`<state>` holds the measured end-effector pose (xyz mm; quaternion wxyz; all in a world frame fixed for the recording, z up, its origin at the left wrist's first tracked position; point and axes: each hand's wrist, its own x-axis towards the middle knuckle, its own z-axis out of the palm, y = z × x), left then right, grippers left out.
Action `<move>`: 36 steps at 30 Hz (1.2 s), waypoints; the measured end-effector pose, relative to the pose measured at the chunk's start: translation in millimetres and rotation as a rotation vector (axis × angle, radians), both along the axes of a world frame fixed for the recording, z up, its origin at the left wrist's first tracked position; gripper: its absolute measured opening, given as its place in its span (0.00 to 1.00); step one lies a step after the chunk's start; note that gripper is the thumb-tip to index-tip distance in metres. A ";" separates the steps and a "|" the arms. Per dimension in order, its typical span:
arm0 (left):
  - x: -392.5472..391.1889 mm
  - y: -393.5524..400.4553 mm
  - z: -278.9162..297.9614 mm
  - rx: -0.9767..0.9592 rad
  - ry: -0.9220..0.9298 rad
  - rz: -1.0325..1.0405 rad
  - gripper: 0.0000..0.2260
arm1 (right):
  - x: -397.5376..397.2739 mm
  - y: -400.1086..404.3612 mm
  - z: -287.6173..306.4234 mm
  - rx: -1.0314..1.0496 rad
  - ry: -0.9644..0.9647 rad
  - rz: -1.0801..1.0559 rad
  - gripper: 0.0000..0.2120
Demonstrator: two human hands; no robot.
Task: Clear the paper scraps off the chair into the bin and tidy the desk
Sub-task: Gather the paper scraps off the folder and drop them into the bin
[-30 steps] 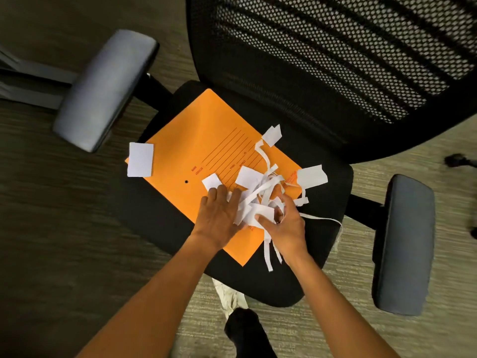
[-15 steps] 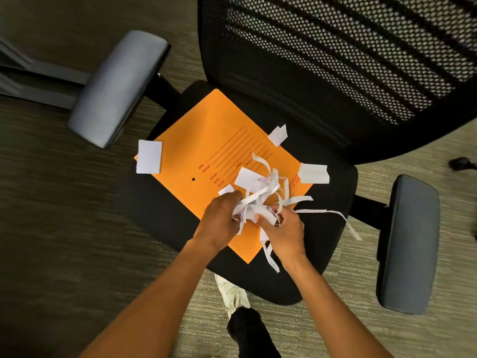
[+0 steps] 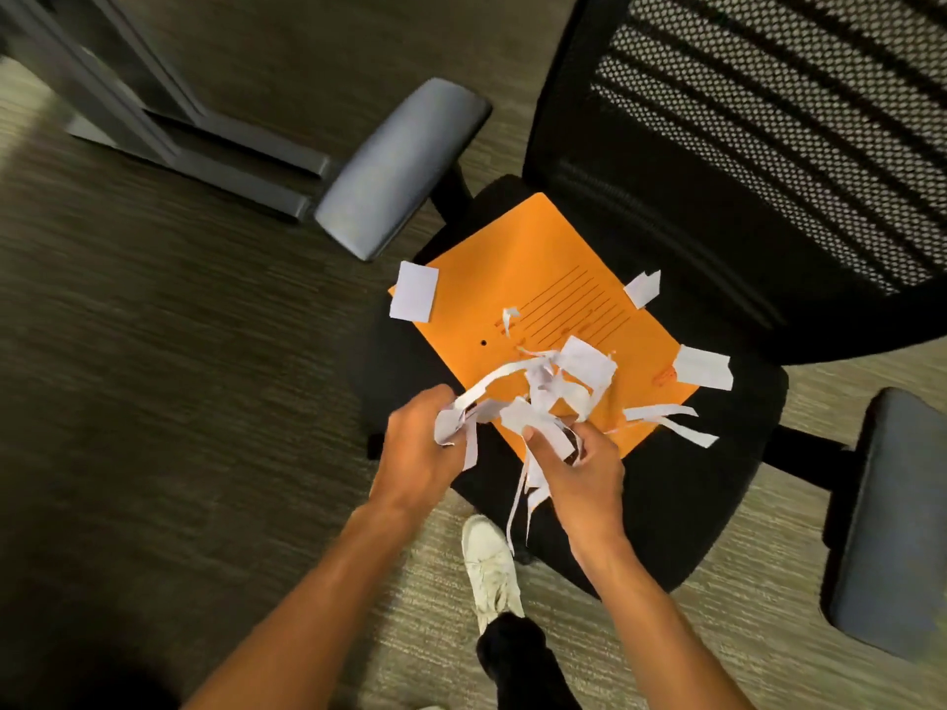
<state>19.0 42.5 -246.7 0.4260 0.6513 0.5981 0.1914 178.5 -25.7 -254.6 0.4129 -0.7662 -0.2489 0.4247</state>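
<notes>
Early stage: our left hand and right hand are both clutching a scrap bundle above the chair; loose scraps are remaining on the orange envelope; bin unseen.

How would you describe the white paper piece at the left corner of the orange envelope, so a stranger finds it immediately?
Look at the black chair seat and the orange envelope on it. At its left corner lies a white paper piece: a clean rectangle overhanging the edge, unlike the torn scraps.

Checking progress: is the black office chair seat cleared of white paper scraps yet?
Not cleared. Loose white paper scraps lie on the orange envelope on the seat.
</notes>
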 end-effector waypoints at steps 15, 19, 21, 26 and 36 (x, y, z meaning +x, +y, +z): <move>-205.6 -115.4 12.9 -0.075 -0.015 0.446 0.11 | -201.1 -35.9 14.9 0.026 -0.056 0.486 0.09; -260.2 -160.9 15.0 -0.073 -0.001 0.571 0.11 | -259.1 -57.4 14.1 0.028 -0.048 0.618 0.08; -287.2 -185.4 16.5 -0.089 0.015 0.631 0.11 | -288.3 -70.2 14.0 0.012 -0.041 0.690 0.09; -347.9 -241.8 18.9 -0.140 0.056 0.775 0.08 | -357.7 -105.5 14.9 0.028 -0.039 0.865 0.08; -441.8 -345.0 -5.4 -0.294 0.034 1.203 0.08 | -495.9 -170.9 10.0 -0.013 -0.140 1.226 0.10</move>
